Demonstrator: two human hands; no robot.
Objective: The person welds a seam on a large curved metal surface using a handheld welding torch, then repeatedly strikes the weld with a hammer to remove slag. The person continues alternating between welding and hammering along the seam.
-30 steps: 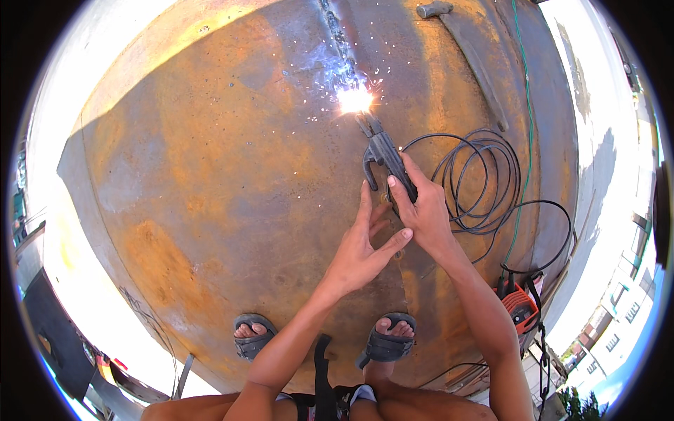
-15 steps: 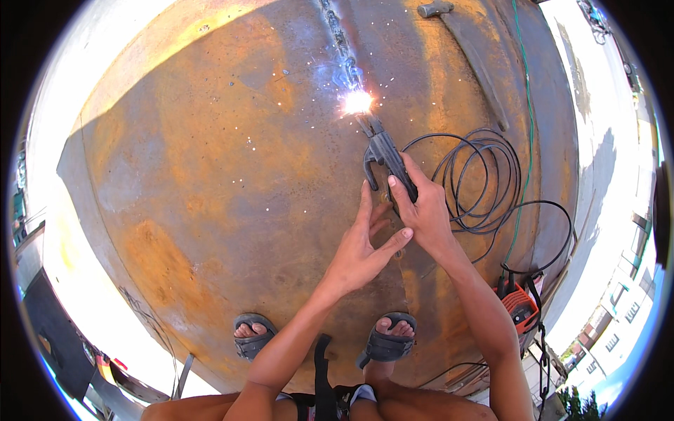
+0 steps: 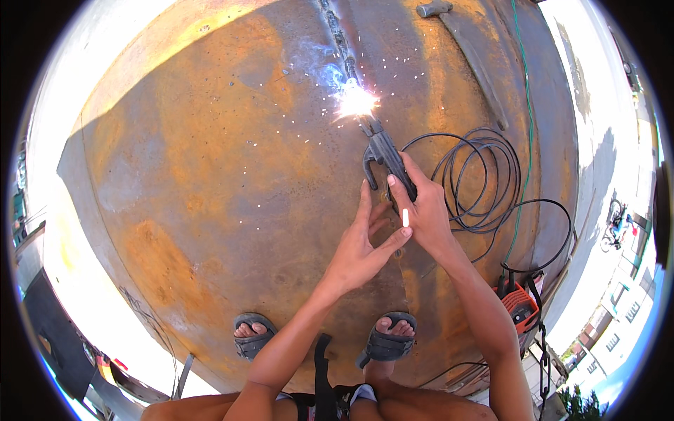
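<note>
My right hand (image 3: 423,210) is wrapped round a black welding electrode holder (image 3: 385,150), which points up and slightly left. At its tip a white-hot arc (image 3: 357,102) glares, hiding the electrode and the spot it meets. Sparks scatter round it and bluish smoke (image 3: 324,70) drifts to the left. A dark, lumpy weld seam (image 3: 340,38) runs from the arc to the top edge. Just below the holder's lever, my left hand (image 3: 361,249) has its index finger and thumb stretched apart, close to my right hand; its other fingers are partly hidden.
Underfoot is a rusty curved steel plate (image 3: 210,203). A hammer (image 3: 474,59) lies at the upper right. Coiled black cable (image 3: 484,179) spreads right of my hand, beside a green line (image 3: 528,105). An orange-and-black machine (image 3: 519,306) stands at the right, near a chain (image 3: 543,361).
The arc looks larger and brighter, with more smoke and sparks. A bright glowing streak appears by my left thumb. Both hands stay almost in place. Someone on a bicycle now shows at far right.
</note>
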